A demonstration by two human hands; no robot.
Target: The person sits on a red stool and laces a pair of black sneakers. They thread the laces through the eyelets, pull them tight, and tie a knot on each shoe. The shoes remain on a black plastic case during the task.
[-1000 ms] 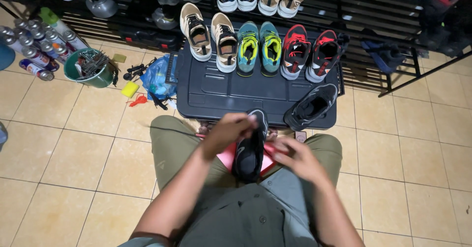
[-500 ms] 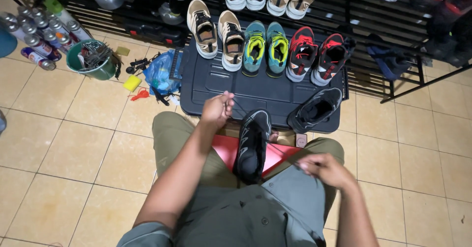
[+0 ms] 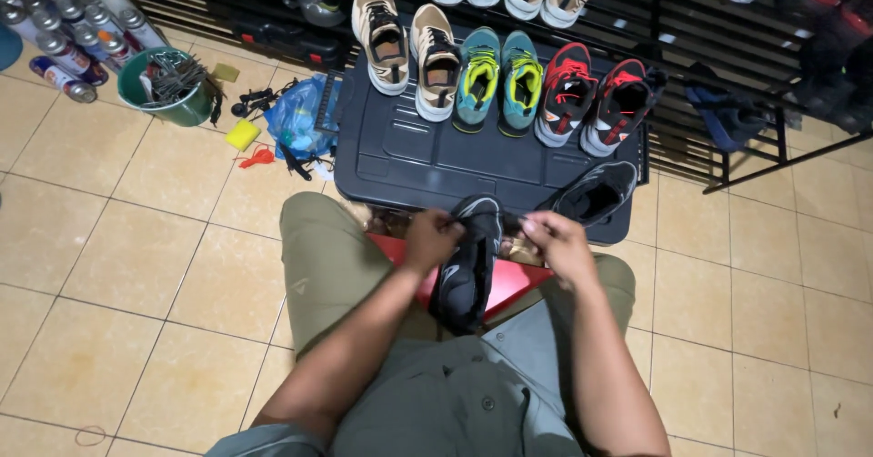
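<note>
The black shoe (image 3: 468, 271) lies between both hands — left hand (image 3: 430, 239) and right hand (image 3: 556, 243) fingers pinching its lace ends.

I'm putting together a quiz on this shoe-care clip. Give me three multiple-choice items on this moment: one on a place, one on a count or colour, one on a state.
1. Where is the black shoe that both hands work on?
A. On the person's lap
B. On the metal rack
C. In the green bucket

2. How many shoes stand in the row along the far edge of the dark plastic lid?
A. Four
B. Six
C. Eight

3. What are the left hand and right hand doing?
A. Resting flat on the floor
B. Both at the front of the black shoe
C. Each lifting a spray can

Answers: 1 A, it lies between the knees over a red surface. 2 B, a tan, a teal and a red-and-black pair. 3 B, the fingers meet at the shoe's upper end.
</note>
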